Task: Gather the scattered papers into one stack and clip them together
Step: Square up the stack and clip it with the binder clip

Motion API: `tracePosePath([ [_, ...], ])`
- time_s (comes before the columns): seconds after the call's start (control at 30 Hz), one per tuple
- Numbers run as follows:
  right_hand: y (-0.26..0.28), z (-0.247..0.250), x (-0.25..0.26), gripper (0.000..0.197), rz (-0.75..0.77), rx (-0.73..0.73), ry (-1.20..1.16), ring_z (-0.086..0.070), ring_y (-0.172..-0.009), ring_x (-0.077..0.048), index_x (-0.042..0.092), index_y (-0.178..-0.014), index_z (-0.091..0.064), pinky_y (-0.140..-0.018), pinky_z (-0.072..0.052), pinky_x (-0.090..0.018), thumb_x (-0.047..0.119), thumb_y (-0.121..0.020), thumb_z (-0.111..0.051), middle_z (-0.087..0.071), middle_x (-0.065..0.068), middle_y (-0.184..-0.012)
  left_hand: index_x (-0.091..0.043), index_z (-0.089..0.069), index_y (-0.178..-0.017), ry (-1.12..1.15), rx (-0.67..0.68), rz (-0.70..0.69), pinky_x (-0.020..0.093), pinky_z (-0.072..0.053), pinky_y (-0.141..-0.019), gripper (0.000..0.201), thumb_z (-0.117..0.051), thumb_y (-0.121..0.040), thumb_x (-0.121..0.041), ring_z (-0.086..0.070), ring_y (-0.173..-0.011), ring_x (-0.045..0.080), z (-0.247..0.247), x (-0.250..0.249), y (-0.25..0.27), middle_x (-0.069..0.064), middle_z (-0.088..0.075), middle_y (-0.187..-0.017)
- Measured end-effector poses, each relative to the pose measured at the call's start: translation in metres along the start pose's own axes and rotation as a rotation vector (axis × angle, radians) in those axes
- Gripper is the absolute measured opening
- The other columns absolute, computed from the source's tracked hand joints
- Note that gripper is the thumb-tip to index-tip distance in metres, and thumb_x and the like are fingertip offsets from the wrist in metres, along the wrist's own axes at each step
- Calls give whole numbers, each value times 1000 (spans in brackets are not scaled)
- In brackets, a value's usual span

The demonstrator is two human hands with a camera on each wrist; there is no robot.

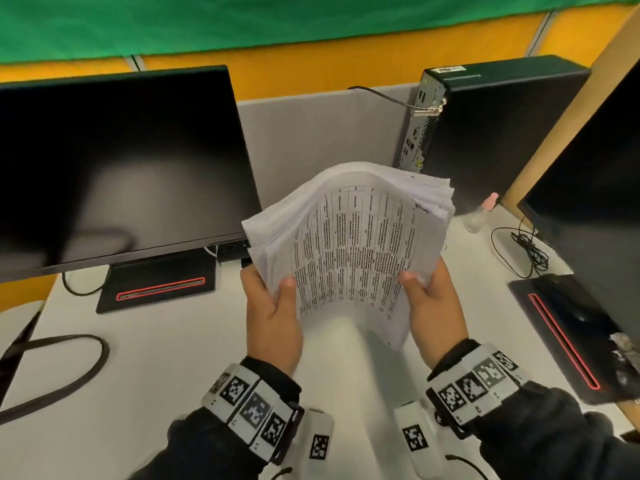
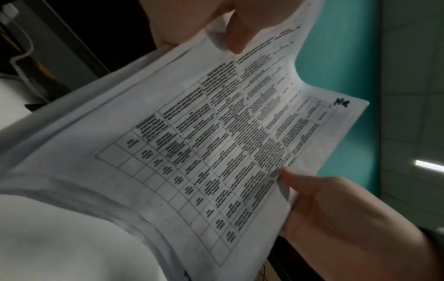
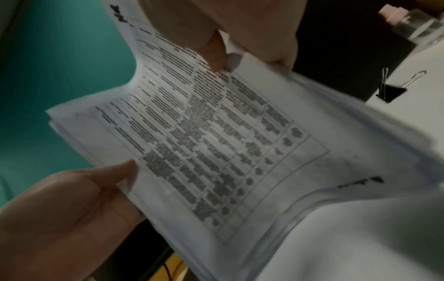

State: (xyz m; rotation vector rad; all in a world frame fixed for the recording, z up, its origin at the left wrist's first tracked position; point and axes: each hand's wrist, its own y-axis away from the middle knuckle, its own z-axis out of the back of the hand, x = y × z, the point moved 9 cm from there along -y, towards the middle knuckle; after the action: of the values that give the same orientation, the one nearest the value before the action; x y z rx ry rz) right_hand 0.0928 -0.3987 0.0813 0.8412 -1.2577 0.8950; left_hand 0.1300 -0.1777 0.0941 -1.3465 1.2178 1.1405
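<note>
I had bare desk (image 1: pixel 166 358) open at front left and under the raised stack of papers (image 1: pixel 353 244), room enough to pass a hand. Left was walled by the monitor (image 1: pixel 114 161) and its base (image 1: pixel 159 284), with a cable loop (image 1: pixel 69 368) lying across the desk there. Right was tighter: the PC tower (image 1: pixel 491 126), small bottle (image 1: pixel 479 214), cable tangle (image 1: pixel 526 247), second monitor (image 1: pixel 595 209), and a binder clip (image 3: pixel 391 91) on the desk beside the papers.
</note>
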Motion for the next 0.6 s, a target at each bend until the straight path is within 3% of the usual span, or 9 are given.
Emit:
tracePosePath([
  [0.1,0,5,-9,37,-28,67,-8,-60,-103,1,25,-124,-47,-85,-51,-22,8,-92,-52,-63,10,-115,-42,-42,-102,-13,16,33,19,-54,-76,38,-45,-95,-5,-62,-99,-2,5,10,3,-13,-61,-108],
  [0.17,-1,7,-13,40,-38,81,-24,-61,-106,-5,30,-121,-48,-90,-51,-30,8,-89,-56,-64,7,-115,-45,-44,-99,-55,14,75,23,-51,-81,39,-50,-93,-7,-62,-101,2,8,20,5,-12,-63,-107],
  [0.23,-3,3,-11,38,-20,99,-15,-61,-103,-1,38,-115,-49,-85,-50,-25,11,-89,-56,-64,10,-112,-43,-46,-100,-86,9,82,19,-49,-82,37,-53,-91,-8,-62,-99,-2,9,24,3,-12,-64,-107],
  [0.3,-7,0,-7,33,-7,108,-20,-62,-97,4,39,-111,-50,-77,-48,-18,13,-91,-53,-64,13,-108,-47,-46,-100,-85,-6,88,18,-49,-78,37,-52,-92,-11,-63,-100,1,7,24,1,-10,-65,-109],
  [0.4,-12,-3,3,27,28,110,-48,-62,-95,6,31,-113,-51,-75,-50,-15,14,-93,-50,-66,14,-106,-60,-48,-90,-43,-40,85,31,-53,-78,46,-45,-96,-15,-63,-100,11,6,15,-2,-9,-65,-105],
  [0.47,-15,0,11,26,85,108,-61,-62,-96,9,31,-110,-50,-77,-51,-12,12,-92,-50,-66,16,-103,-60,-47,-89,-16,-53,43,25,-55,-74,47,-42,-97,-14,-65,-93,1,6,4,-4,-13,-64,-101],
  [0.53,-17,0,17,26,123,124,-48,-61,-96,9,35,-104,-48,-79,-50,-13,11,-92,-50,-65,17,-101,-50,-45,-98,16,-54,23,10,-52,-64,38,-41,-97,-12,-64,-86,-9,7,1,-5,-14,-62,-100],
  [0.6,-19,-2,14,28,120,154,-41,-60,-93,11,32,-107,-45,-77,-49,-13,10,-91,-52,-62,16,-103,-47,-42,-102,15,-31,43,6,-50,-62,36,-44,-96,-11,-63,-88,-10,5,8,-6,-13,-61,-104],
])
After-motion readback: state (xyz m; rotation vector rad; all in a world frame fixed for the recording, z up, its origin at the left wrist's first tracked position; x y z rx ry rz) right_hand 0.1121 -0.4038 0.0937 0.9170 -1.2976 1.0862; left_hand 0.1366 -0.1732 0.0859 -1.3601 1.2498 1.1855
